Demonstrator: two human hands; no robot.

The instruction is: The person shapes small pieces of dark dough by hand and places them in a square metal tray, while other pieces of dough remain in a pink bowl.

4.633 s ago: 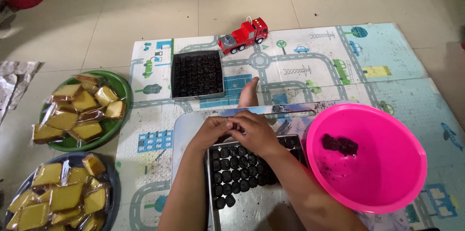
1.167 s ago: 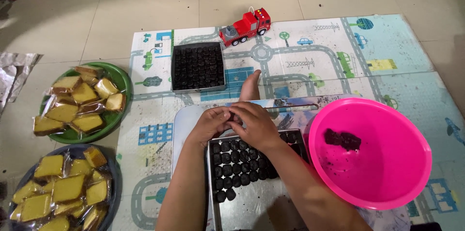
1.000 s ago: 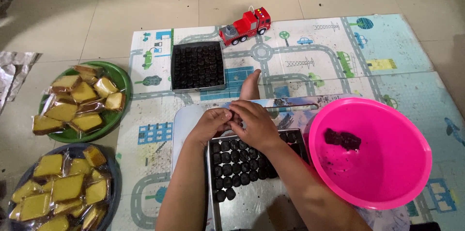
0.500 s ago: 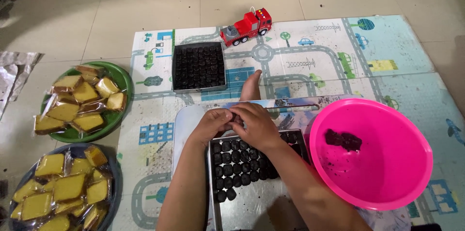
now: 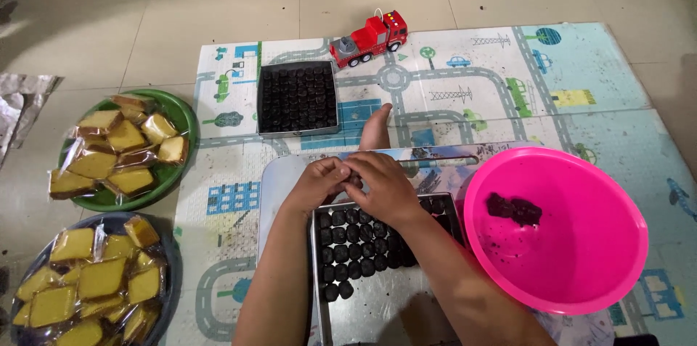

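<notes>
We see our left hand and right hand pressed together over the far edge of the metal tray, fingertips pinched around something small and dark — we cannot tell exactly what. The tray sits just in front of us, partly filled with rows of dark round pieces. Beside it on the right stands a pink basin holding a dark lump — further off, a second filled tray.

Clear plastic-wrapped yellow cake slices fill the green plate at left; more wrapped slices fill the near-left blue plate.
</notes>
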